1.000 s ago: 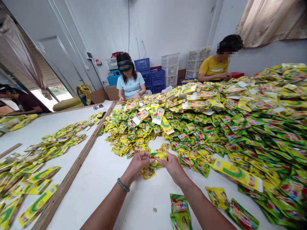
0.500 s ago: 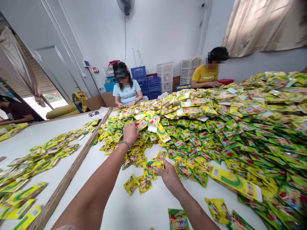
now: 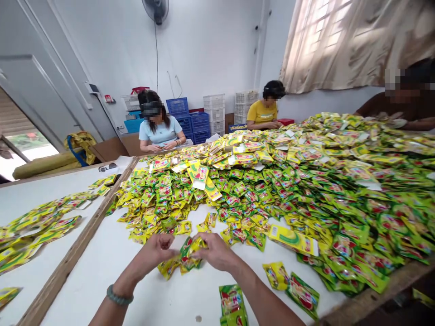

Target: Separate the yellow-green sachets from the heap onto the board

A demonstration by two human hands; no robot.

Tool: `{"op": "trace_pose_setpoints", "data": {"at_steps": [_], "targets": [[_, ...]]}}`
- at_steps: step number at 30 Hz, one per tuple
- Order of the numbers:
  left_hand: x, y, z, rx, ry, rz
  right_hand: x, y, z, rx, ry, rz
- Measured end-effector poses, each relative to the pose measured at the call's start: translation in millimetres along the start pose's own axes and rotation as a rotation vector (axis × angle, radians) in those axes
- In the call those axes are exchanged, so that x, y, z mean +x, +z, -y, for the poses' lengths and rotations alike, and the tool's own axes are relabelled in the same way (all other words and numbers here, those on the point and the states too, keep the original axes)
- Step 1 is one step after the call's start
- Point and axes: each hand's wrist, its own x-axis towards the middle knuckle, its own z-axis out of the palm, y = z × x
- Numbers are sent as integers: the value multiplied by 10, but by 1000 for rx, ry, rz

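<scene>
My left hand, a beaded bracelet on its wrist, is closed with the thumb against a small carton with a pale flap, partly hidden and blurred. My right hand pinches a yellow candy packet right against that carton; how many packets it holds I cannot tell. Beneath the hands, another yellow packet lies on the white tabletop. Beyond them rises a large heap of green and yellow candy packets, with yellow cartons lying on top.
A flat yellow carton rests at the heap's near edge. Loose packets lie near my right forearm. A wooden strip divides the table, with more cartons left of it. Co-workers sit across the table, crates behind.
My left hand has drawn back from the heap towards me, bringing a carton to my right hand. Both hands now meet over the tabletop. The view has turned right, showing another co-worker.
</scene>
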Motion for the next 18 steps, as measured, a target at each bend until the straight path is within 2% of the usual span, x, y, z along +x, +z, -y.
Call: {"op": "trace_pose_setpoints", "data": {"at_steps": [2,4,7,9,12,14,16,18], "targets": [[-7,176,101,-304,-17,-119,2,61,-20,141,60,-4],[11,394,184,-570,-3,-210,15,108,-32,268,86,-67],[45,662,256,-753,-26,-239,39,140,-50,382,117,-70],[57,726,287,-765,-52,-292,57,120,-66,405,134,-91],[43,676,346,-606,-47,-349,96,31,-80,343,94,-291],[19,630,392,-425,-46,-319,126,-35,-76,297,11,-404],[1,617,423,-339,-29,-250,142,-83,-54,165,-6,-426],[-6,628,433,-388,0,-187,136,-114,-15,-40,23,-395]]}}
